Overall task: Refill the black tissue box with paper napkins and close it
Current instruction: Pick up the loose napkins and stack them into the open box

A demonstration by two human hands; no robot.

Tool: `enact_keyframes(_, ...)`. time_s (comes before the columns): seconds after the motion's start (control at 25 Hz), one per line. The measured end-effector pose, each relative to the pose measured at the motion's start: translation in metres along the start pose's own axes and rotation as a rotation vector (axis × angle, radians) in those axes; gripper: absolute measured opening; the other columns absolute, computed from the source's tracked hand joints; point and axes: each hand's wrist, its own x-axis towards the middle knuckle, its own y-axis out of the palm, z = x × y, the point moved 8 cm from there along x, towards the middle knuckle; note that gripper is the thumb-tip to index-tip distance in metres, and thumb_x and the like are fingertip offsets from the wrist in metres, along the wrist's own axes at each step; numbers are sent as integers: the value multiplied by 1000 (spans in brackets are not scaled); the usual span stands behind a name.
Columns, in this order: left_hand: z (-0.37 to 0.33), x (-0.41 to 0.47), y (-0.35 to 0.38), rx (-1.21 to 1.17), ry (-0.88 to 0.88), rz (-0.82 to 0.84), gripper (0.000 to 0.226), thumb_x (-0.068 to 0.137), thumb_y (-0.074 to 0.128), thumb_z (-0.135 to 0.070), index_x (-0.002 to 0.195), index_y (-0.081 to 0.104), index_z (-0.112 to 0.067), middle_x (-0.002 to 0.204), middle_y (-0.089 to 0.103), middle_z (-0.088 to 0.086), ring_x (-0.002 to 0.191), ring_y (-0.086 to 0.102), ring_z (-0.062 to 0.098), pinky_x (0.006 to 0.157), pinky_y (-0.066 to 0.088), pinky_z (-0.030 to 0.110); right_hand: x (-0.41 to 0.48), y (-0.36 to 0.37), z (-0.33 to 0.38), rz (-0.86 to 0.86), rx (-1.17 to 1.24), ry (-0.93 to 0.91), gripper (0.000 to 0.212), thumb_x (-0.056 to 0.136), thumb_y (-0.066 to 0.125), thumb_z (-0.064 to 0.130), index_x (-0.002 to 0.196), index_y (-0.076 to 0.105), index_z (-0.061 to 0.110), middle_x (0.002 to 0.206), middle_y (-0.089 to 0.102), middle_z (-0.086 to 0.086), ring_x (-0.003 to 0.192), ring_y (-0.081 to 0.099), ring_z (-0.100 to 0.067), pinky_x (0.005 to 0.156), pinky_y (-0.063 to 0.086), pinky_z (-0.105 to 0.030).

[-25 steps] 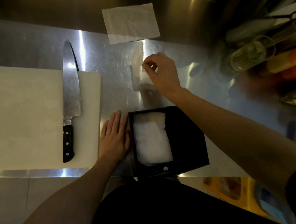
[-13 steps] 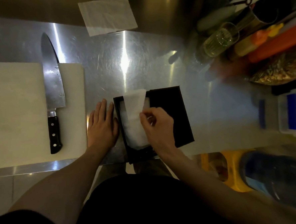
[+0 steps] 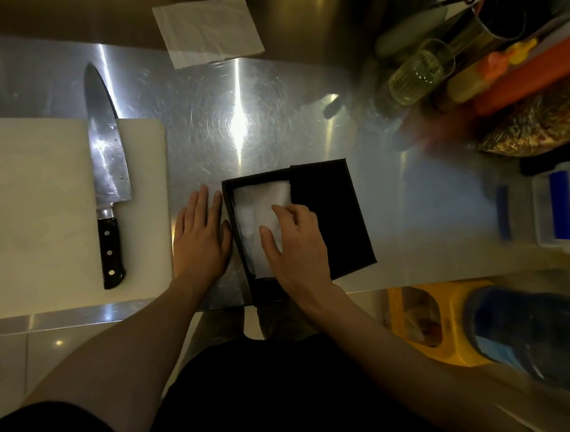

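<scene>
A black box sits open at the counter's front edge, white napkins stacked in its left half. The right hand lies on the napkins, fingers spread, pressing rather than gripping. The left hand rests flat and empty on the counter, touching the box's left wall. Further left, a knife lies on a white cutting board.

Left hand lies flat, fingers extended; right hand presses palm-down.
</scene>
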Motion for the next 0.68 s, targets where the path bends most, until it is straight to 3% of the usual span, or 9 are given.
enact_keyframes(0.12,0,0,-2,-7,-3,-2,59,100,34,-36,154,19,-17,161,21,13,150,16,26,119,13,42,6,7,14,28,-125,-119,42,95,52,30,132,50,10,136,52,-14,124,49,-28,97,47,-39)
enact_keyframes(0.28,-2,-1,-2,-4,-5,0,60,99,39,-34,154,21,-16,161,22,13,149,17,27,119,15,42,4,50,12,315,-232,-195,59,97,51,27,146,28,4,156,25,-19,145,22,-31,115,24,-43)
enact_keyframes(0.48,-2,0,-4,4,-7,-2,60,98,42,-31,153,23,-15,161,22,13,149,18,27,119,15,41,-4,84,-4,557,-339,-272,85,94,56,32,151,1,1,160,-2,-21,149,0,-32,119,2,-40)
enact_keyframes(0.68,-3,-1,-6,13,-15,5,59,98,40,-32,152,26,-15,160,24,14,149,20,27,118,17,42,-2,72,0,504,-278,-260,68,101,40,32,151,5,3,161,0,-19,149,-1,-31,118,2,-41)
